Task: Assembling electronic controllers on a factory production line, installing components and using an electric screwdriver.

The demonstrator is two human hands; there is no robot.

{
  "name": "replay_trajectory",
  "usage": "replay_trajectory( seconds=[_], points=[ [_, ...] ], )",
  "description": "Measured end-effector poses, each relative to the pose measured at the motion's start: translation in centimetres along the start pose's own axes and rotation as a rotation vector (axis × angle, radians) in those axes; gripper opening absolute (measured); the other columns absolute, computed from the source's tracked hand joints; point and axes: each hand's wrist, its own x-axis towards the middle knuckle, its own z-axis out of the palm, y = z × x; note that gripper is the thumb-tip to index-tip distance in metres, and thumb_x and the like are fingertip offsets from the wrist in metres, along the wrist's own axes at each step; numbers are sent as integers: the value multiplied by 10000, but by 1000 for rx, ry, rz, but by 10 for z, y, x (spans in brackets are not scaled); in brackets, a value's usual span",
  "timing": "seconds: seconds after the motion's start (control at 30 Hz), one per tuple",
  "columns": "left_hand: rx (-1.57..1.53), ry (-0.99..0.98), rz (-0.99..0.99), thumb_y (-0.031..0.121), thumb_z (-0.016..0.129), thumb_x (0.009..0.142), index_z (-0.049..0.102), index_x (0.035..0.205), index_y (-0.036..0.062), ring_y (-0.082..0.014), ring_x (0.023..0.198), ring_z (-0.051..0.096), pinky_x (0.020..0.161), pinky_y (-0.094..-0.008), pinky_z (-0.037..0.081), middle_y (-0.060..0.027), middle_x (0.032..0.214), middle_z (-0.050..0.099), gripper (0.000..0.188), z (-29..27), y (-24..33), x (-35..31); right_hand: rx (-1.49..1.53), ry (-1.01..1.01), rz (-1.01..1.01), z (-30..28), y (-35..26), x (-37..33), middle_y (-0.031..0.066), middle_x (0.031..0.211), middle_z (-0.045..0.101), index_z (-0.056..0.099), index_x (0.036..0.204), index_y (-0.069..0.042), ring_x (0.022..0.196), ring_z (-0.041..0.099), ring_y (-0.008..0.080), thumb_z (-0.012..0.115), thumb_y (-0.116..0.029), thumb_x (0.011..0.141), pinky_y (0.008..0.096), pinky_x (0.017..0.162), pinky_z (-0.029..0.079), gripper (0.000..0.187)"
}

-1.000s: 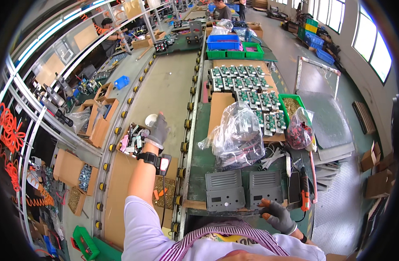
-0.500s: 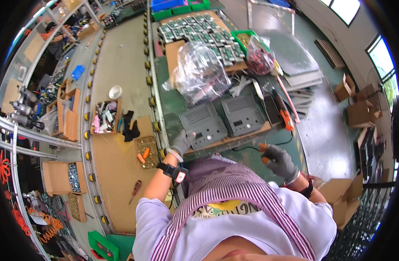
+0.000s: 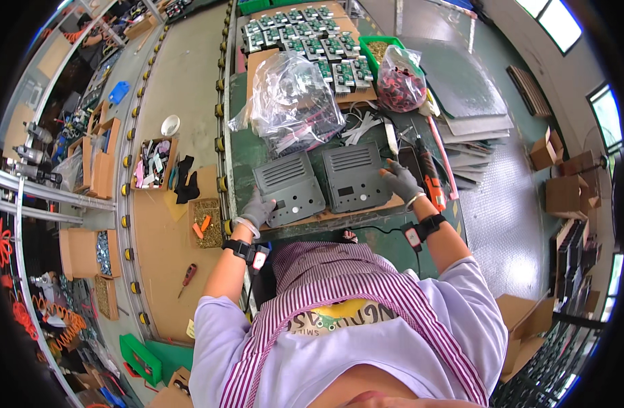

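white bowl, red screwdriver, blue bin

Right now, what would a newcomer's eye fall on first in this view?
Probably the two grey vented panels side by side near the front of the green bench, with the gloved left hand and right hand at their outer edges. Beyond them, a crumpled clear plastic bag and rows of green circuit boards stand out. To the panels' right lies an orange-and-black power tool.
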Motion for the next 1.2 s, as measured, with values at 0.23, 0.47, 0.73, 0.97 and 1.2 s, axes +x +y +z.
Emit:
replay_trajectory(
  seconds=[0.23, 0.47, 0.73, 0.97, 1.2],
  points=[
    [-510, -107, -40, 3, 490, 802, 84, 1362, 43, -141, 1018, 469, 869, -239, 369, -94, 1198, 455, 693, -14, 37, -26, -3, -174, 40, 33, 7, 22, 215, 1023, 565, 307, 1285, -48, 953, 548, 335, 511, -320, 761, 358, 812, 426, 624],
    [-537, -190, 83, -8, 468, 815, 127, 1353, 31, -149, 1075, 437, 898, -240, 342, -98, 1216, 444, 639, -13, 47, -18, -47, -153, 21, 35, 3, 19, 206, 982, 579, 299, 1279, -8, 908, 565, 335, 520, -356, 754, 356, 789, 435, 667],
    [258, 198, 145, 214, 558, 806, 259, 1298, -7, -263, 1002, 485, 868, -311, 392, -185, 1214, 423, 616, -48, 17, 20, 196, 448, 2, -27, 37, -103, 199, 1150, 493, 351, 1265, -63, 1071, 479, 306, 574, -328, 746, 353, 896, 383, 624],
    [-189, -558, 519, 199, 509, 840, 386, 1205, -2, -205, 958, 505, 848, -293, 403, -127, 1095, 513, 435, 44, 206, -61, 209, 1030, 442, -120, 152, -326, 150, 1035, 549, 428, 1194, -60, 881, 563, 250, 584, -270, 784, 326, 761, 447, 487],
    [-14, -1297, 534, 92, 487, 859, 446, 1168, 1, -154, 982, 486, 842, -266, 390, -82, 1073, 531, 325, 165, 290, -194, 267, 1742, 620, -170, 243, -559, 87, 858, 585, 545, 1026, -44, 732, 563, 161, 599, -202, 765, 278, 674, 453, 310]
  ],
)
